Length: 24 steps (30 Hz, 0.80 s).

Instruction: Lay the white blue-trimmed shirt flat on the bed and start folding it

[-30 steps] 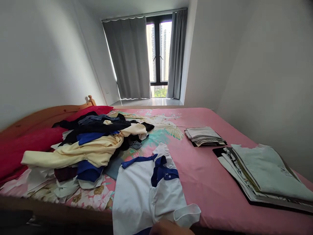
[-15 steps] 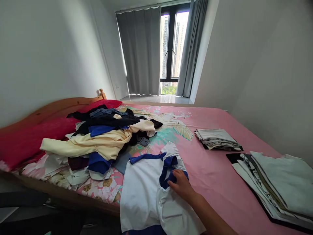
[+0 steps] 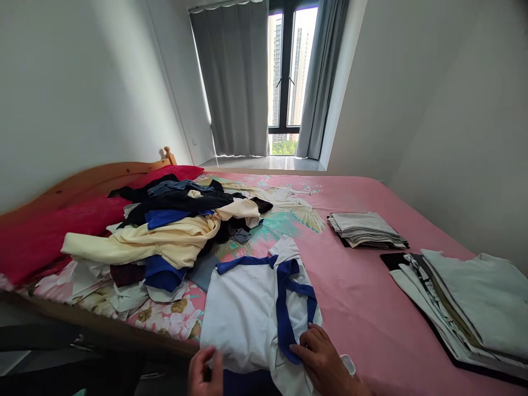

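Both hands' grip on one shirt (image 3: 256,308)

The shirt (image 3: 251,308) is smooth white cloth with a faint sheen, trimmed in matt blue. The bed sheet (image 3: 355,297) is soft pink printed cloth, matt. The headboard (image 3: 82,184) is varnished wood, lightly glossy. The heap of clothes (image 3: 173,236) is matt, crumpled cloth. The curtains (image 3: 235,82) are grey cloth in smooth folds.
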Tool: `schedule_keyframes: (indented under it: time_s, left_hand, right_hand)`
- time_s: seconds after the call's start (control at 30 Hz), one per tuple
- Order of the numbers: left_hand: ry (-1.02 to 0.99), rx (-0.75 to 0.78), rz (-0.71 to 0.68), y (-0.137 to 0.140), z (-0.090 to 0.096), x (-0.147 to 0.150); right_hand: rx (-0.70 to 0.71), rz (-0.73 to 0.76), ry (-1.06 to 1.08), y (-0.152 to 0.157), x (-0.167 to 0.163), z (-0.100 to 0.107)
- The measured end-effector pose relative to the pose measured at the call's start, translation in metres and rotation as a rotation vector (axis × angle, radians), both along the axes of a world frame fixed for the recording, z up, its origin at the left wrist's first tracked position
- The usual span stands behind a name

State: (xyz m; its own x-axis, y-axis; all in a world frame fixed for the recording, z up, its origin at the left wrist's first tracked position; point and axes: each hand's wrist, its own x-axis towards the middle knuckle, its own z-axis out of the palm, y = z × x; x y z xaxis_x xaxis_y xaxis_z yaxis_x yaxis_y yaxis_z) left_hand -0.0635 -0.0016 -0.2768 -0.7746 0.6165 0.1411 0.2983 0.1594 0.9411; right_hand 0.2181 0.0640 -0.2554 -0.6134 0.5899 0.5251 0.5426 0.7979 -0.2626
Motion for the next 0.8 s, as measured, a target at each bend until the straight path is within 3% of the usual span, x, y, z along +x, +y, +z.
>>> schedule_keyframes:
  time_s: [0.13, 0.23, 0.3, 0.4, 0.6, 0.8]
  left_hand:
    - [0.264, 0.014, -0.603, 0.064, 0.064, 0.064]
    - [0.444, -0.017, -0.87, 0.117, 0.083, 0.111]
    - [0.477, -0.068, -0.891, 0.149, 0.081, 0.128]
    - [0.431, -0.123, -0.8, 0.185, 0.063, 0.133]
    - [0.208, -0.231, -0.659, 0.218, 0.034, 0.113]
    - [-0.041, -0.255, -0.823, 0.236, 0.028, 0.102]
  right_hand:
    - [0.033, -0.041, 0.067, 0.001, -0.006, -0.002]
    - [0.111, -0.073, 0.117, 0.004, -0.008, -0.01]
    - [0.193, -0.089, 0.145, 0.007, -0.009, -0.021]
    - [0.276, -0.13, 0.184, 0.012, -0.009, -0.044]
    - [0.243, -0.204, 0.24, 0.017, -0.014, -0.072]
    - [0.309, -0.274, 0.191, 0.019, -0.017, -0.077]
